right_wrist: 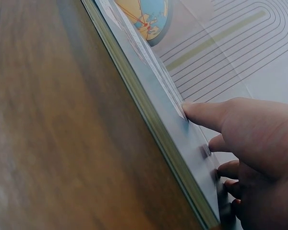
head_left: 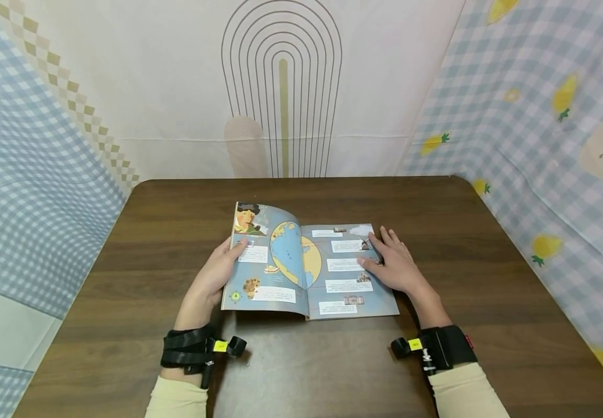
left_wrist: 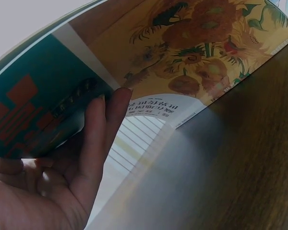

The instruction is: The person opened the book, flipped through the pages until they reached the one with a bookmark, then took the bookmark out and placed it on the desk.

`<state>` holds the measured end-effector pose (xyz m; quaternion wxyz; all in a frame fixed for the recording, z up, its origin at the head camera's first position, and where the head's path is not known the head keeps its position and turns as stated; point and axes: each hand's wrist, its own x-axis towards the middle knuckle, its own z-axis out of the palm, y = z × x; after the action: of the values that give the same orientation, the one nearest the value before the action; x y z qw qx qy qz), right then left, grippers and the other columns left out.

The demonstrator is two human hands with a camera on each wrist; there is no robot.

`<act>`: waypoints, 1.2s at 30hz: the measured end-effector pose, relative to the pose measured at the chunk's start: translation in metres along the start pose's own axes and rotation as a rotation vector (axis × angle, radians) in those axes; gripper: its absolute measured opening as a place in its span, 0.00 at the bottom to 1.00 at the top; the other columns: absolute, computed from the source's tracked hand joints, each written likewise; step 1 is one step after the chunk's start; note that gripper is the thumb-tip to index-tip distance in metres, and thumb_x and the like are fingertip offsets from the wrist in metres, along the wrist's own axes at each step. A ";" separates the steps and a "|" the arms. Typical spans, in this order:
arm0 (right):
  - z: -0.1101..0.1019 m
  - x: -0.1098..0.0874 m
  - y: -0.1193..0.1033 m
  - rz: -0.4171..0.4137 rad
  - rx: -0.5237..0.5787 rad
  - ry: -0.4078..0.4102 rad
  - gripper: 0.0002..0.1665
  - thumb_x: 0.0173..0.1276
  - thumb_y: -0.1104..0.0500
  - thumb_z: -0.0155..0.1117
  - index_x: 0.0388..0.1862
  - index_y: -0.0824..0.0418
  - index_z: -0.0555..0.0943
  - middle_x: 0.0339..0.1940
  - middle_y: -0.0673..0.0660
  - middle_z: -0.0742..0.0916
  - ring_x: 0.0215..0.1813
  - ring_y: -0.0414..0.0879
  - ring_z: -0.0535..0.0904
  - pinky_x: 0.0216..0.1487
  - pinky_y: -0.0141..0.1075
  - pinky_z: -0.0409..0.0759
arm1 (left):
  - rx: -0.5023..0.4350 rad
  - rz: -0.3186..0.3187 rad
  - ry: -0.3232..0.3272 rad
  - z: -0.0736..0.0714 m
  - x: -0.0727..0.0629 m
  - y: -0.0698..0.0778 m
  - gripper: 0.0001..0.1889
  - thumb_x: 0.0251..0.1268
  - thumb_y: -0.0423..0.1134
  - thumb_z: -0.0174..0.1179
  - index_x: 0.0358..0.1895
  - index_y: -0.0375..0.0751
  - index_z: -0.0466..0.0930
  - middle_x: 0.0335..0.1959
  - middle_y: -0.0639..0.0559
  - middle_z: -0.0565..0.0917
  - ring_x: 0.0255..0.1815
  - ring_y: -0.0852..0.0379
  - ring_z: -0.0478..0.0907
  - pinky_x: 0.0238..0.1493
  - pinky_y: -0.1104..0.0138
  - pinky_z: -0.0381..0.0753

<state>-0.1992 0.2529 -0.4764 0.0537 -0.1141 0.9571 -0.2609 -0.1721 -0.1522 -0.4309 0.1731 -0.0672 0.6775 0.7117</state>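
An illustrated book [head_left: 280, 302] lies open, its pale-blue pages showing a globe across the fold and white text boxes. My left hand [head_left: 215, 270] grips the outer edge of the left half, thumb on the page. In the left wrist view, the fingers of that hand [left_wrist: 93, 129] lie beneath the raised cover [left_wrist: 182, 52], which bears a sunflower painting and a green part. On the right page my right hand [head_left: 397, 264] rests with fingers spread at the outer edge. The right wrist view shows its thumb touching the page beside the thick stack of page edges [right_wrist: 134, 100].
Under the book is a dark brown wooden table [head_left: 165, 232] with rounded corners. A white cloth with an arch pattern [head_left: 385, 87] hangs behind it. Blue checked cloths [head_left: 35, 174] hang at both sides. Each wrist wears a black strap [head_left: 186, 348] with a small camera.
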 end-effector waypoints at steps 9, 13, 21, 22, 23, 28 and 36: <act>-0.002 -0.001 -0.003 0.005 0.009 -0.003 0.49 0.81 0.41 0.61 0.86 0.66 0.56 0.87 0.73 0.51 0.87 0.70 0.38 0.80 0.70 0.41 | 0.004 -0.007 0.005 -0.001 0.001 0.001 0.29 0.89 0.53 0.43 0.85 0.51 0.56 0.46 0.50 0.88 0.40 0.57 0.88 0.39 0.65 0.86; -0.003 -0.001 -0.004 0.004 0.015 -0.002 0.48 0.81 0.41 0.61 0.86 0.66 0.57 0.87 0.73 0.51 0.87 0.70 0.38 0.80 0.70 0.41 | 0.007 -0.006 0.004 -0.001 0.002 0.001 0.29 0.89 0.54 0.43 0.85 0.51 0.56 0.46 0.50 0.88 0.40 0.57 0.88 0.39 0.65 0.86; -0.003 -0.002 -0.004 0.007 0.021 -0.004 0.48 0.81 0.42 0.62 0.86 0.67 0.57 0.87 0.73 0.51 0.87 0.70 0.38 0.80 0.70 0.40 | 0.002 0.004 -0.009 -0.001 0.002 -0.001 0.29 0.90 0.53 0.42 0.85 0.50 0.56 0.46 0.50 0.88 0.40 0.57 0.88 0.39 0.65 0.86; -0.003 -0.002 -0.004 0.007 0.019 -0.004 0.48 0.81 0.42 0.62 0.86 0.67 0.58 0.86 0.74 0.51 0.87 0.71 0.38 0.80 0.70 0.40 | 0.002 0.004 -0.010 -0.002 0.002 -0.001 0.29 0.90 0.53 0.42 0.85 0.50 0.56 0.46 0.50 0.88 0.40 0.57 0.88 0.39 0.65 0.86; -0.002 -0.001 -0.003 0.007 0.017 -0.004 0.48 0.81 0.42 0.62 0.86 0.67 0.58 0.86 0.74 0.51 0.87 0.71 0.38 0.80 0.70 0.40 | 0.001 0.005 -0.011 -0.002 0.002 -0.002 0.29 0.90 0.52 0.42 0.85 0.50 0.56 0.46 0.50 0.88 0.40 0.57 0.88 0.39 0.65 0.86; -0.001 0.000 -0.003 0.011 0.004 -0.003 0.47 0.80 0.42 0.62 0.86 0.65 0.59 0.86 0.74 0.51 0.87 0.71 0.38 0.80 0.71 0.40 | 0.005 -0.001 -0.002 -0.002 0.002 -0.001 0.29 0.89 0.53 0.43 0.85 0.50 0.56 0.46 0.50 0.88 0.40 0.57 0.88 0.40 0.65 0.86; -0.002 0.001 -0.004 0.016 -0.004 0.001 0.47 0.80 0.42 0.63 0.86 0.63 0.59 0.86 0.73 0.51 0.87 0.70 0.39 0.80 0.71 0.41 | 0.011 -0.011 0.006 -0.003 0.002 0.000 0.29 0.89 0.54 0.43 0.85 0.52 0.55 0.48 0.48 0.87 0.41 0.56 0.88 0.40 0.64 0.86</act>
<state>-0.1997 0.2504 -0.4732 0.0552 -0.1066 0.9585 -0.2587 -0.1745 -0.1544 -0.4321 0.1756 -0.0722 0.6813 0.7069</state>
